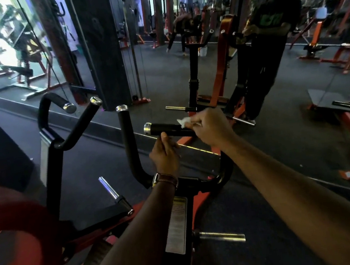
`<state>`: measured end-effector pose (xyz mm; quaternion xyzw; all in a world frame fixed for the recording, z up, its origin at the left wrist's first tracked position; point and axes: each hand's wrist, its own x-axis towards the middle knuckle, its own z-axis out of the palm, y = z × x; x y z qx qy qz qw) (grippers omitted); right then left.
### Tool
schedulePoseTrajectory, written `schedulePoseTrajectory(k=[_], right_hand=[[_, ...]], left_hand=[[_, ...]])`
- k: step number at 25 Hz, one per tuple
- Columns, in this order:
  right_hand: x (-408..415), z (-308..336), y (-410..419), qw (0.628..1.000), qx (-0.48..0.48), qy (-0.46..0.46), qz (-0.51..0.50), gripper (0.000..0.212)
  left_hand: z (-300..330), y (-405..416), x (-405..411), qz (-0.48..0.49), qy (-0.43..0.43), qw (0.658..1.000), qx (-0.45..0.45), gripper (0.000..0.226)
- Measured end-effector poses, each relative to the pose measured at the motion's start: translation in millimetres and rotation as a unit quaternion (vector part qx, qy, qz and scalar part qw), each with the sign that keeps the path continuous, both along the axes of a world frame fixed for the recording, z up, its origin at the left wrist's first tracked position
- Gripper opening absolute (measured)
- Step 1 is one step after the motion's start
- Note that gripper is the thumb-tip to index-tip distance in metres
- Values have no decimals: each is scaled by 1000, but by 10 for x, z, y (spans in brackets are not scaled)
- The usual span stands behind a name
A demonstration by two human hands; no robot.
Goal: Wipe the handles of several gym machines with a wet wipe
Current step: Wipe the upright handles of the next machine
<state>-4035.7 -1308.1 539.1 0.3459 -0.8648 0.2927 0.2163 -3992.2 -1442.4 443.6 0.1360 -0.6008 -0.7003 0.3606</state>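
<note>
Near the middle of the frame the right hand (210, 126) curls its fingers over a black handle (169, 129) that points left and ends in a silver cap, and it presses a white wipe (184, 121) against the top of the bar; a crumpled edge of the wipe shows just left of the knuckles. Directly below, the left hand (165, 154) reaches up with a watch (163, 179) on its wrist, and its thumb and fingers pinch the underside of the same handle. To the left of both hands an upright black handle (127, 134) with a silver cap rises from the same machine, and two more black handles (77, 122) angle up at the left centre. A white label (177, 224) runs down the machine's post in the lower middle. A mirror (269, 59) across the upper right reflects a standing person.
</note>
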Motion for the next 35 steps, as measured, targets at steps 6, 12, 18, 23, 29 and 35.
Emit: schedulePoseTrajectory(k=[6, 12, 18, 23, 29, 35], right_hand=[[-327, 414, -137, 883, 17, -468, -39, 23], [-312, 495, -335, 820, 56, -569, -31, 30], [-312, 349, -221, 897, 25, -440, -33, 22], [60, -52, -631, 993, 94, 21, 70, 29], [-72, -328, -66, 951, 186, 221, 111, 40], [67, -225, -480, 933, 235, 240, 131, 45]], left_hand=[[-21, -48, -4, 2, -2, 1000, -3, 38], [21, 2, -17, 7, 1, 1000, 27, 40], [5, -79, 2, -10, 19, 997, 69, 28], [32, -67, -14, -4, 17, 997, 80, 31], [49, -77, 46, -19, 35, 995, 89, 36], [79, -90, 37, -14, 48, 995, 87, 29]])
